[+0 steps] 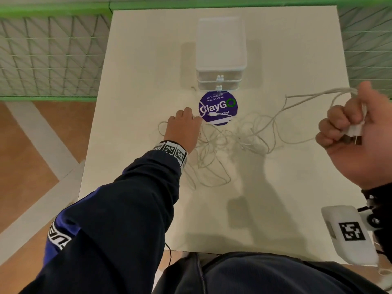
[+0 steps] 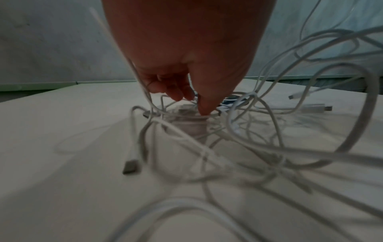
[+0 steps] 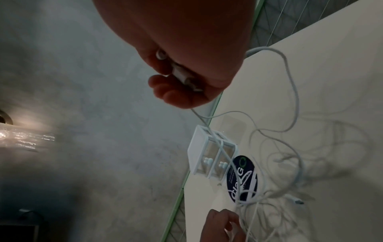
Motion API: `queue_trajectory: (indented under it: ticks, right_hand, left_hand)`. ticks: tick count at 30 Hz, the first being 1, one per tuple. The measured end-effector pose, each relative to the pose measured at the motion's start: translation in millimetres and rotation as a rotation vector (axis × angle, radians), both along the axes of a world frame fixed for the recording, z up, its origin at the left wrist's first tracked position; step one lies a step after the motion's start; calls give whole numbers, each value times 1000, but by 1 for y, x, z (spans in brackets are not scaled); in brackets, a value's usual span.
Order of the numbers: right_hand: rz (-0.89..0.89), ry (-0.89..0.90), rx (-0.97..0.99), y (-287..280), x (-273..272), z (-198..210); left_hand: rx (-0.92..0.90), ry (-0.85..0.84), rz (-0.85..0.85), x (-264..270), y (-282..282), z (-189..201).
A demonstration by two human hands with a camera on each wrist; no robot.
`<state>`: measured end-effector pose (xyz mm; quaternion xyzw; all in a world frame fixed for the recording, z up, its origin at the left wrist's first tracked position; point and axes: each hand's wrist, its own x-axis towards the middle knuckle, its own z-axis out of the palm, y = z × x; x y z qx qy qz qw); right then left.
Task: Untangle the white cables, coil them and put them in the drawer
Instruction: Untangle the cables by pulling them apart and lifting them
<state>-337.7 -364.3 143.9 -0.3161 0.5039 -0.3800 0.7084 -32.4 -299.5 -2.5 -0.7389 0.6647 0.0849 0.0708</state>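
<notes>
Right hand (image 1: pixel 350 132) fingers grip cables (image 1: pixel 222 141) stretching leftward; left hand (image 1: pixel 182 130) seemingly pinches one.

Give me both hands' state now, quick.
Left hand: pinching a strand of the cable tangle on the table.
Right hand: closed on a white plug, cables trailing.

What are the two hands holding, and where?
The right hand grips a white cable by its plug end. The left hand pinches a strand of the cable tangle on the table.
</notes>
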Motion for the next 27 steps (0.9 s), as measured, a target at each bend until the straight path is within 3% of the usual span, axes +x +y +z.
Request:
queue_trajectory:
  ticks: [3,6,8,12,16,22,27]
  right_hand:
    - [82,-121,42,-2,3,6]
    - [173,-233,57,-3,4,10]
    - [213,-222,57,-1,8,13]
    - [232,-226,67,8,24,23]
    - [275,-246,81,16,42,31]
    - [408,-121,59,29,65,19]
    - [438,19,70,48,89,11]
  left_hand:
    - [-35,19,8,7,7,0]
    - [-144,184,42,8,10,20]
    - [-229,253,63,9,9,41]
    - [-363,218,87,16,9,77]
    - [-353,269,91,9,11,108]
    - [-293,568,250,-15,19,145]
    - [-434,548,173,-78,39,171]
